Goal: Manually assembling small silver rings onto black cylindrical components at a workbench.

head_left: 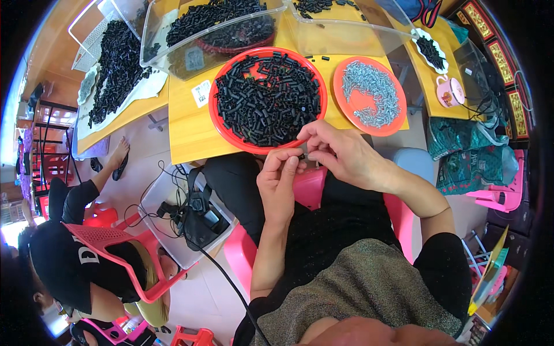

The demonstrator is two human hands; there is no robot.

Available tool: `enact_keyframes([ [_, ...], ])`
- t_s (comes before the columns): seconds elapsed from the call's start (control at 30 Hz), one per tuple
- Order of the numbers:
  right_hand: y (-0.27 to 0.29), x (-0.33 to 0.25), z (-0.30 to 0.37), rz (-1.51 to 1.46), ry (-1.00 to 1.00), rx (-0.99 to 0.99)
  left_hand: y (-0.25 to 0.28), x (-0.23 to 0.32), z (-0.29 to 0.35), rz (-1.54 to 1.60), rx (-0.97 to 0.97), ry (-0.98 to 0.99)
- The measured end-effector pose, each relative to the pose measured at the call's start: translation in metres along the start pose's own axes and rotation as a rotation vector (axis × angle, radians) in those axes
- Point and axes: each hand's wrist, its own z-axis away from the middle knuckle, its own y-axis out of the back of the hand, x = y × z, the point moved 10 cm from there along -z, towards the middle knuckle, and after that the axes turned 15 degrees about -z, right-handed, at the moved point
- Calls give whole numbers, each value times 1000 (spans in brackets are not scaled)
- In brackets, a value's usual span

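Note:
My left hand (pixel 278 183) is closed in a pinch just past the table's near edge, above my lap. Between its thumb and forefinger is a small black plastic piece (pixel 302 155). My right hand (pixel 345 154) comes in from the right with curled fingers, its thumb beside that piece. Whatever its fingertips hold is too small to make out. Beyond both hands sits a round red basin (pixel 325 98) heaped with short black tubular pieces (pixel 259 109). To its right, an orange-red plate (pixel 360 99) carries many small silvery screws (pixel 385 95), spread in a curve.
Clear plastic bins (pixel 190 63) with more black pieces stand behind the basin. Another table (pixel 124 130) at left bears a large black pile. A mug (pixel 450 91) stands at right. A white crate (pixel 156 202) with cables is beside my leg; a person sits at lower left.

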Motion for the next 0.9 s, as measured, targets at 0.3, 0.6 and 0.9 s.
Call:
enact_keyframes([
  [0.3, -5, -4, -3, -21, -55, -85, -4, 14, 2, -168, -13, -76],
  [0.6, -4, -21, 9, 93, 272, 53, -9, -15, 0, 344, -95, 134],
  [0.9, -5, -9, -24, 92, 257, -4, 3, -37, -2, 709, -38, 229],
])
